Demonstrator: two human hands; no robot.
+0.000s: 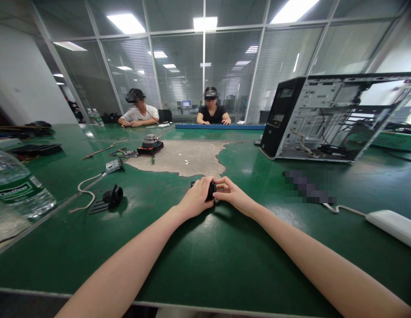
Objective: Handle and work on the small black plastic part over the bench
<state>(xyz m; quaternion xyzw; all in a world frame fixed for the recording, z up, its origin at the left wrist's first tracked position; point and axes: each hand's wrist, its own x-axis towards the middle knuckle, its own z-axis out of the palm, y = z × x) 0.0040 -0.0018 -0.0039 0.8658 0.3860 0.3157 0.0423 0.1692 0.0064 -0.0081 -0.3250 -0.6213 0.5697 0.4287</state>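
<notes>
A small black part (211,191) is held above the green table (205,256), near the middle. My left hand (199,196) wraps round it from the left, with the back of the hand toward the camera. From the right, the fingertips of my right hand (229,193) are at the part's right side, thumb and fingers curved round its edge. Between the hands, the part's shape is mostly hidden. To the left of my hands, a black bracket-like piece (109,198) lies on the table.
An open computer case (325,119) stands at the right, with a white power strip (393,223) nearer. A water bottle (21,190) is at the left. A black-and-red device (150,145) and small boards (124,153) lie farther back. Two people sit across the table.
</notes>
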